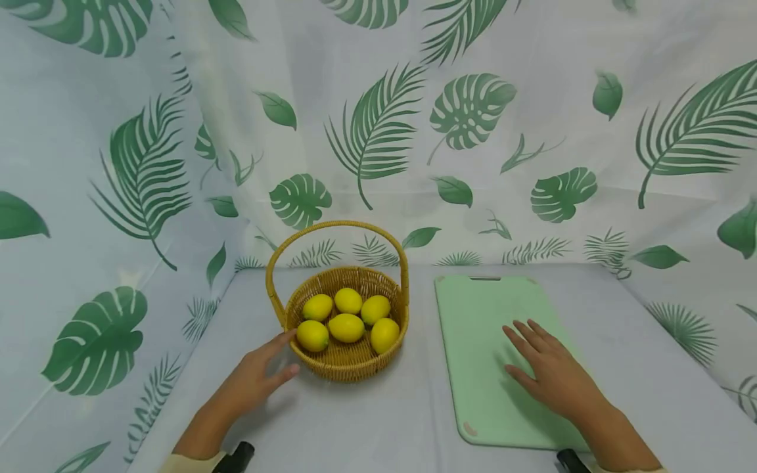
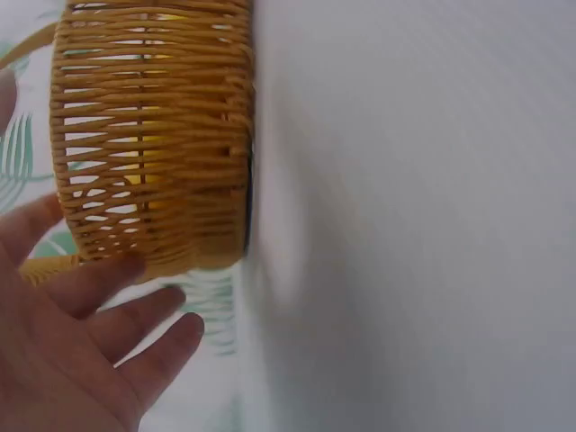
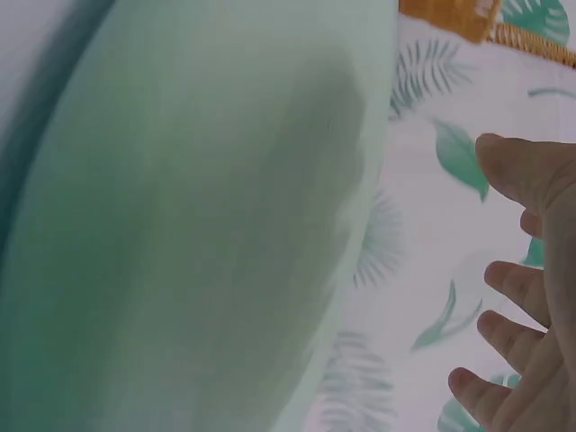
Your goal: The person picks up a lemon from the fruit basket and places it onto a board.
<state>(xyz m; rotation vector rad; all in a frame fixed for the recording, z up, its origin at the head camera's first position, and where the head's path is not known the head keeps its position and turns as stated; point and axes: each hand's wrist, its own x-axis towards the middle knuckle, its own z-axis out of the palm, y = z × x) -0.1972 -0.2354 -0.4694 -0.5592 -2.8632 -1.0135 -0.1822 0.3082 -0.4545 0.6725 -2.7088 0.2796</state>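
Note:
A wicker basket (image 1: 349,371) with a tall arched handle stands left of the middle of the table. Several yellow lemons (image 1: 346,328) lie inside it. My left hand (image 1: 251,384) is at the basket's left side, its fingers extended and its fingertips close to the rim; whether they touch I cannot tell. In the left wrist view the woven wall (image 2: 153,135) is beside the fingers. To the right lies a pale green cutting board (image 1: 491,368). Over it hovers my right hand (image 1: 552,378), fingers spread, holding nothing; its shadow falls on the board.
A white cloth (image 1: 390,420) covers the table. White curtains with green leaf prints (image 1: 378,144) hang behind and on both sides. Between basket and board runs a strip of bare cloth. Dark wrist devices (image 1: 235,456) sit at both sleeves.

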